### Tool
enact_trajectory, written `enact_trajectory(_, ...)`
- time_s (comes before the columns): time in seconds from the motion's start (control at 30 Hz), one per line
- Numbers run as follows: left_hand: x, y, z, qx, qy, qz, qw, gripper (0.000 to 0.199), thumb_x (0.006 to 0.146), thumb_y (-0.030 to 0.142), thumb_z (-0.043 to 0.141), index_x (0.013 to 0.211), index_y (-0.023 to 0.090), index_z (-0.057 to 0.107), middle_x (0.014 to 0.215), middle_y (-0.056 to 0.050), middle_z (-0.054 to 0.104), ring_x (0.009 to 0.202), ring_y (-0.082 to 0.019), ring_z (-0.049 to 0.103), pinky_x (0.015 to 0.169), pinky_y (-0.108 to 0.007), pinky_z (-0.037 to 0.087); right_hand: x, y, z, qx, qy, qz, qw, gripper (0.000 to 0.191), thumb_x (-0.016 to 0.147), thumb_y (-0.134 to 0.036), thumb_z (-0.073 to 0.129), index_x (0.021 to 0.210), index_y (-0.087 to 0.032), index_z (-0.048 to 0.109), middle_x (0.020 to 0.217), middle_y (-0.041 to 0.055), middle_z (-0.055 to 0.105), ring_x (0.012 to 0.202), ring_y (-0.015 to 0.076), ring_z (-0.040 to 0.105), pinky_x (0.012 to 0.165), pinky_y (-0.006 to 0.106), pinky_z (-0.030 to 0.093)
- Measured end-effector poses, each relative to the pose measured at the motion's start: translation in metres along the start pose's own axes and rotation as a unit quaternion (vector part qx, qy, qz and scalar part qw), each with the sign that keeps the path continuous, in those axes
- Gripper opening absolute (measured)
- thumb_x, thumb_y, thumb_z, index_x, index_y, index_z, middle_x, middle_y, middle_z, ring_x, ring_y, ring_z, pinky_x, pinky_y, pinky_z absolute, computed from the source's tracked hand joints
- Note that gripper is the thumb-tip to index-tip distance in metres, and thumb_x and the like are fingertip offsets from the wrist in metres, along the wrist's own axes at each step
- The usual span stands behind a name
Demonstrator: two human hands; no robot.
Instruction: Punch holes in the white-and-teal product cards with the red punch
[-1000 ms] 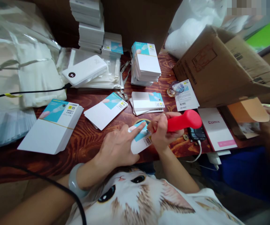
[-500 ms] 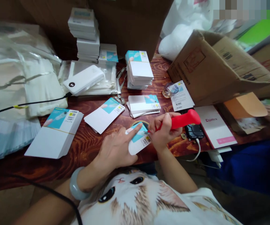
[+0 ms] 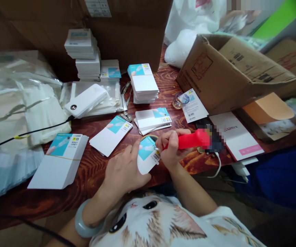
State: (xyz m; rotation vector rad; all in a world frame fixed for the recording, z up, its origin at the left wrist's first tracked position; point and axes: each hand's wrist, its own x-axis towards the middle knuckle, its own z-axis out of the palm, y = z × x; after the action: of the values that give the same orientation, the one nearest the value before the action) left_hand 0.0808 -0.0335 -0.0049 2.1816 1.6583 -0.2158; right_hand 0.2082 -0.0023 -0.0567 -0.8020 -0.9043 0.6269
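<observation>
A small blue-and-white printed card (image 3: 146, 158) lies near the table's front edge. My left hand (image 3: 123, 171) holds it along its left side, the index finger at the upper edge and the thumb at the lower one. Wrapped round a red-handled tool (image 3: 194, 139) is my right hand (image 3: 172, 145), just right of the card. The tool's tip is hidden by my fingers, so its kind cannot be made out. A small clear piece shows on the card's right edge. Behind it lie a loose pile of cards (image 3: 153, 120) and another small pile (image 3: 111, 135).
At left stands a banded card stack (image 3: 58, 164); taller stacks (image 3: 144, 84) rise at the back. A white power bank (image 3: 86, 100) rests on plastic bags. To the right are an open cardboard box (image 3: 230, 75), a Comix booklet (image 3: 236, 135) and a white cable (image 3: 219, 164).
My left index finger has drawn back from the card's face to its upper left edge. My right hand with the red tool has shifted slightly. The camera view has tilted up a little.
</observation>
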Motion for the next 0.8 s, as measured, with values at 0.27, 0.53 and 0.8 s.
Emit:
enact_trajectory(0.27, 0.006, -0.003, -0.007, 0.004, -0.002, -0.021, 1.0, 0.089, 0.07, 0.045, 0.065, 0.15, 0.023, 0.035, 0.127, -0.008, 0.065, 0.097, -0.034, 0.07, 0.081, -0.046, 0.057, 0.013, -0.005, 0.009, 0.017, 0.029, -0.023, 0.999, 0.023, 0.096, -0.033, 0.056, 0.083, -0.022, 0.04, 0.049, -0.0127, 0.039, 0.032, 0.006, 0.036, 0.036, 0.02, 0.036)
enact_trajectory(0.53, 0.015, -0.011, 0.004, 0.012, -0.011, -0.002, 1.0, 0.098, 0.071, 0.05, 0.063, 0.158, 0.023, 0.024, 0.116, -0.009, 0.064, 0.096, -0.036, 0.07, 0.08, -0.045, 0.056, 0.013, 0.003, 0.009, 0.0, 0.037, 0.022, 0.999, 0.03, 0.095, -0.04, 0.056, 0.078, -0.021, 0.041, 0.048, -0.0115, 0.037, 0.031, 0.0056, 0.036, 0.035, 0.02, 0.032)
enact_trajectory(0.8, 0.015, -0.01, 0.002, 0.074, -0.022, 0.033, 0.997, 0.093, 0.076, 0.055, 0.06, 0.157, 0.047, 0.015, 0.106, -0.007, 0.061, 0.083, -0.034, 0.071, 0.066, -0.039, 0.053, 0.017, 0.017, 0.011, -0.045, -0.003, 0.04, 0.998, 0.029, 0.089, -0.039, 0.063, 0.08, -0.021, 0.042, 0.051, -0.0099, 0.042, 0.036, 0.0061, 0.039, 0.037, 0.021, 0.036)
